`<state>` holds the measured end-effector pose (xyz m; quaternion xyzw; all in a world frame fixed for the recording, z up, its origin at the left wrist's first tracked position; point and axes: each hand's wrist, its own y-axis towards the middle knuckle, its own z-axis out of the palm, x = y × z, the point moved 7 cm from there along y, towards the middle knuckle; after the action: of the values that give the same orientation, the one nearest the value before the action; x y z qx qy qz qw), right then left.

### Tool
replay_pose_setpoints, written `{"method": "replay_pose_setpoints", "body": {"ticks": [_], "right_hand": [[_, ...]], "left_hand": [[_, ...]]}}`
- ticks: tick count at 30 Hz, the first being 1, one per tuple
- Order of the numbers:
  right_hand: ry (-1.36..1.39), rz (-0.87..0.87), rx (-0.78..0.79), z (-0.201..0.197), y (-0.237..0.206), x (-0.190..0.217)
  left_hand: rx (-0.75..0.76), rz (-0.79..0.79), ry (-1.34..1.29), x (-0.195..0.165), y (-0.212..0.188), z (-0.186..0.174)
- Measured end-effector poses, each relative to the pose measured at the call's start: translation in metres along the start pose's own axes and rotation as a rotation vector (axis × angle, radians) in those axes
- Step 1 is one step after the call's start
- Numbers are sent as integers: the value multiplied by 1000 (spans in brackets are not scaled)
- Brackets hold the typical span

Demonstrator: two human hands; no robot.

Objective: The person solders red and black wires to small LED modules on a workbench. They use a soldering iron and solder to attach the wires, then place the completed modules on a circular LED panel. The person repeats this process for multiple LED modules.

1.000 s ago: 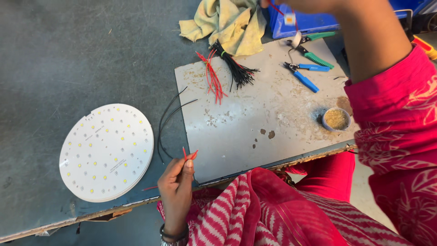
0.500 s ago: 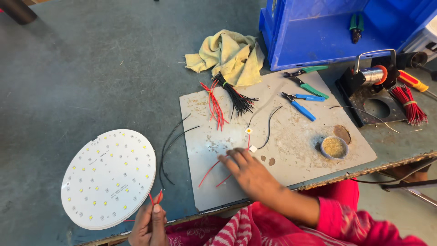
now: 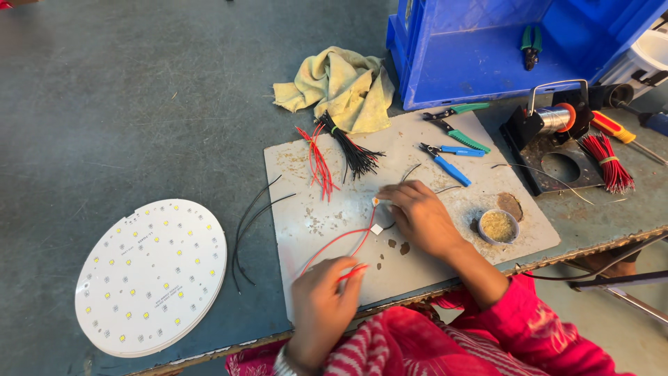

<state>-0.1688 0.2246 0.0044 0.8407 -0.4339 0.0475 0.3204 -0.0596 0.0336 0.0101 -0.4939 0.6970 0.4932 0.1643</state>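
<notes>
- Where the two hands meet on the grey work mat [image 3: 306, 174], a thin red wire [image 3: 341, 240] runs in a shallow curve between them, with a small white square component [image 3: 376, 229] lying at its upper stretch.
- The wire lies on the mat's front half, near the tabletop [image 3: 139, 104] edge closest to the person.
- Open room: bare mat left of the wire; a round white LED board [image 3: 152, 277] lies well apart to the left, loose black wires [image 3: 254, 223] between.
- Bundles of red leads [image 3: 316, 163] and black leads [image 3: 355, 153], blue-handled cutters [image 3: 445, 163] and a small flux tin [image 3: 498, 226] crowd the far and right side.
- Left hand [image 3: 321, 306]: knuckles up, grip pinched on the red wire's near end.
- Right hand [image 3: 421, 217]: palm down, fingertips pressed at the wire's far end; whether its grip is clenched, I cannot tell.
</notes>
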Motion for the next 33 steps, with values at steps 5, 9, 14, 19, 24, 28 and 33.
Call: {"method": "replay_pose_setpoints", "body": {"ticks": [5, 9, 14, 19, 24, 28, 33], "right_hand": [[-139, -35, 184, 27, 25, -7], [-53, -57, 116, 3, 28, 0], [416, 438, 447, -6, -23, -9], [258, 339, 500, 10, -30, 1], [129, 204, 330, 12, -15, -2], [45, 50, 336, 27, 2, 7], [70, 42, 364, 29, 4, 2]], "left_hand": [[149, -58, 253, 19, 25, 36], [140, -102, 214, 31, 24, 36], [78, -17, 126, 24, 4, 30], [282, -23, 194, 27, -8, 55], [318, 23, 204, 25, -12, 59], [252, 51, 195, 20, -13, 52], [108, 26, 192, 15, -15, 37]]}}
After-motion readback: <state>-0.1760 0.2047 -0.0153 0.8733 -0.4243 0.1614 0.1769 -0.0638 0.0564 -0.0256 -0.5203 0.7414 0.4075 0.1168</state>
